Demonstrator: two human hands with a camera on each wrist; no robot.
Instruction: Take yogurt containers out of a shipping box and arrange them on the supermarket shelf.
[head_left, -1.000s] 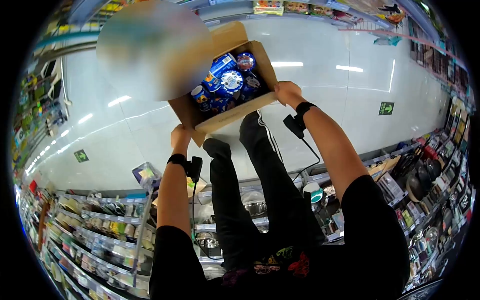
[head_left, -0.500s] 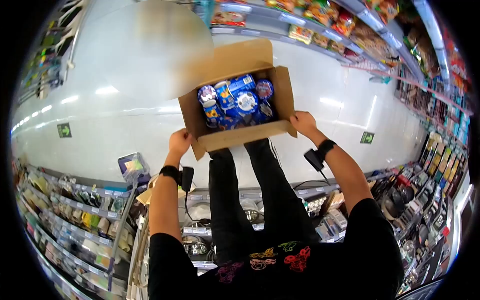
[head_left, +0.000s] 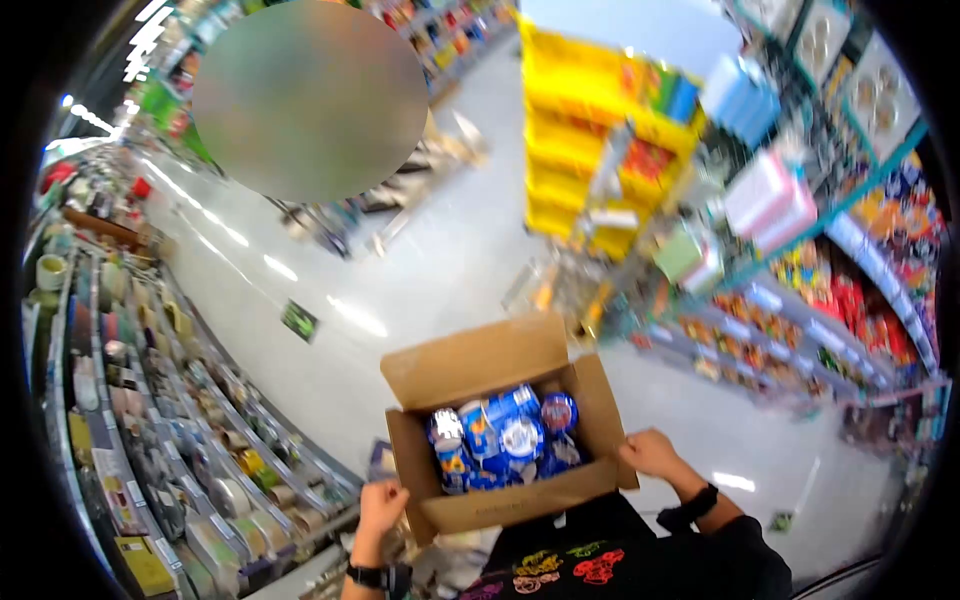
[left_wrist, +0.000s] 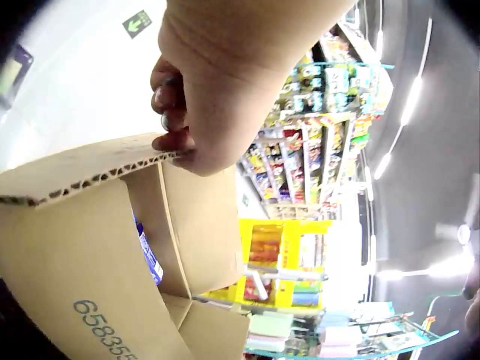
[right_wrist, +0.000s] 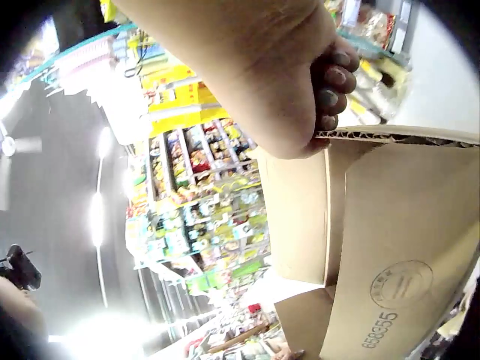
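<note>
An open-topped cardboard box (head_left: 520, 508) is held in front of the body, its far flap standing up. Inside lie several blue packs and tubs (head_left: 521, 437) with shiny round lids, tumbled together. My left hand (head_left: 382, 510) grips the box at its near left corner. At the near right corner my right hand (head_left: 652, 455) holds on in the same way. In the left wrist view, curled fingers (left_wrist: 171, 112) pinch the corrugated edge. The right wrist view shows the other hand's fingers (right_wrist: 335, 86) curled at the cardboard edge, with a printed number below.
Shelves of household goods (head_left: 215, 480) run along the left. Ahead stands a yellow display rack (head_left: 565, 130), with pastel containers (head_left: 770, 200) to its right. Snack shelves (head_left: 800, 310) line the right side. Pale, shiny floor (head_left: 400, 270) with a green arrow sign (head_left: 299, 320) stretches between them.
The view has swung left and up, bringing the yellow rack and aisle into sight. The box sits lower in view, and both hands keep their hold on it.
</note>
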